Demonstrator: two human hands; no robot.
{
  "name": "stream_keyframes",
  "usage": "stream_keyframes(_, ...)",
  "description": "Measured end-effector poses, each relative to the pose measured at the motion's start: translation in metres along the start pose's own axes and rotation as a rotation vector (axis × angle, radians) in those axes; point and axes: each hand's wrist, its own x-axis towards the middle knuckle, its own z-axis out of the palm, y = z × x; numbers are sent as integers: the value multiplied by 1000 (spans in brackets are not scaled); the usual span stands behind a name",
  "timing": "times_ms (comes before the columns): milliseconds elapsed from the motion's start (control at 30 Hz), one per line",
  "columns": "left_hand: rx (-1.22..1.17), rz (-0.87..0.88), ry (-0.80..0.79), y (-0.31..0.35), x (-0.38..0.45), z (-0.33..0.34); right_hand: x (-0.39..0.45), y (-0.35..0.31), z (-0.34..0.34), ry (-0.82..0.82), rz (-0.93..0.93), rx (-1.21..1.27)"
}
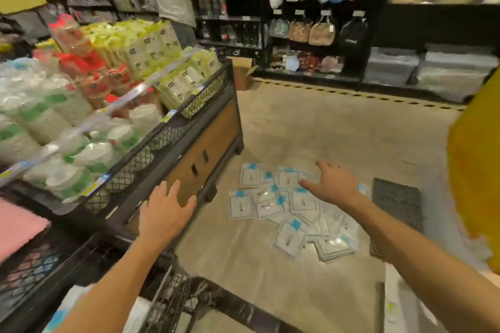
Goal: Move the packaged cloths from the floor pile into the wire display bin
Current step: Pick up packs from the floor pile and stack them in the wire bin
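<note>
**Pile still on the floor, both hands empty**

I take the pile (292, 213) of packaged cloths as my landmark: it lies spread on the concrete floor (338, 127), flat clear packets with blue tabs, overlapping loosely. My right hand (334, 184) hovers over the far edge of the pile, fingers spread and straight, holding nothing. My left hand (165, 211) is left of the pile, fingers splayed and empty, in front of the wooden base of a display stand (205, 149); I cannot tell whether it touches the stand.

Nearer me than the pile, at the lower edge of the view, stands a wire bin (167, 303). It may already hold a few pale packets, but the blur there leaves me unsure.

My judgement: the work is at an early stage or mid-run. Many packets remain on the floor, none is in hand, and the next grab has yet to be made.
</note>
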Motion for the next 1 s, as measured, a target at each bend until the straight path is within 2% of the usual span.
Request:
stream_keyframes(167, 2, 79, -48, 71, 30, 30, 25, 76, -8, 2, 124, 23)
stream_keyframes(367, 40, 132, -121, 118, 81, 57, 50, 133, 7, -55, 283, 87)
stream_keyframes(567, 112, 278, -210, 154, 161, 95, 82, 151, 36, -79, 439, 85)
stream_keyframes(733, 73, 407, -305, 186, 235, 134, 111, 153, 50, -109, 592, 85)
stream_keyframes(1000, 172, 483, -447, 231, 307, 237, 178, 168, 112, -201, 714, 37)
